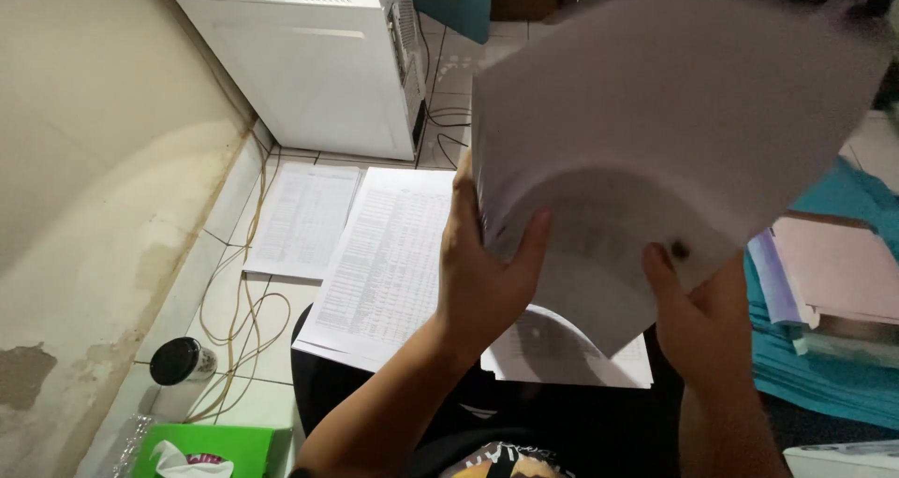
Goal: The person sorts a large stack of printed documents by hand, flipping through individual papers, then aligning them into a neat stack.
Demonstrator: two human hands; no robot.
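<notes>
Both my hands hold up a thick stack of white paper sheets (665,113), blurred by motion and tilted toward me. My left hand (482,272) grips the stack's left edge, thumb across the front. My right hand (698,314) holds the lower right corner, thumb pressed on the top sheet. Below the raised stack, more printed sheets (562,352) rest on my lap. On the tiled floor in front lie a printed page with dense table rows (389,253) and a second printed page (304,216) to its left.
A white appliance (318,57) stands at the back by the beige wall (94,132). Cables (239,309) run along the floor. A dark-lidded cup (178,361) and a green tissue box (215,450) sit at lower left. Teal and pink folders (833,272) are piled at right.
</notes>
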